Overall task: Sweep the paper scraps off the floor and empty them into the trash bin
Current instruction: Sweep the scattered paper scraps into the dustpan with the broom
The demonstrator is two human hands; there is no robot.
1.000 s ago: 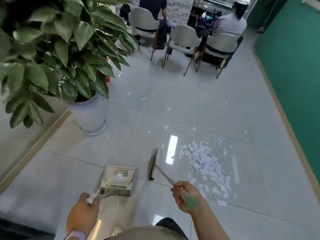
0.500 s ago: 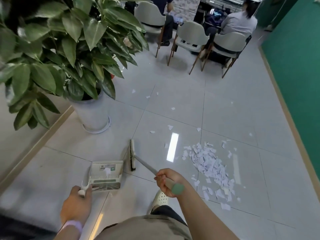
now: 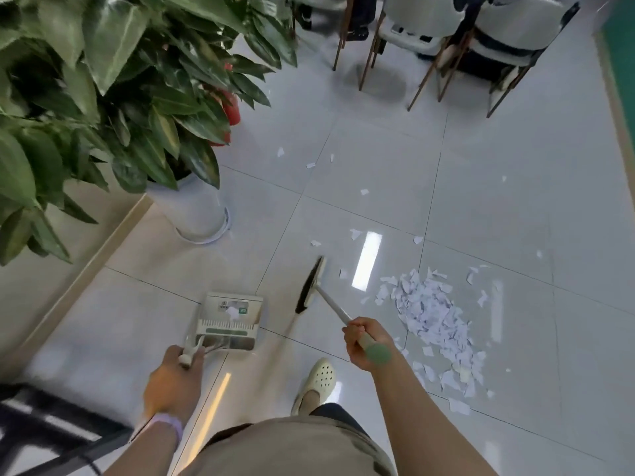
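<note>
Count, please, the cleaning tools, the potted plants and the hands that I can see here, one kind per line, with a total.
Cleaning tools: 2, the broom and the dustpan
Potted plants: 1, the plant in its white pot
Hands: 2, the left hand and the right hand
Total: 5

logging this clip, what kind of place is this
Probably an office or waiting area: glossy tiled floor, a row of matching chairs and a large potted plant by the wall.
</note>
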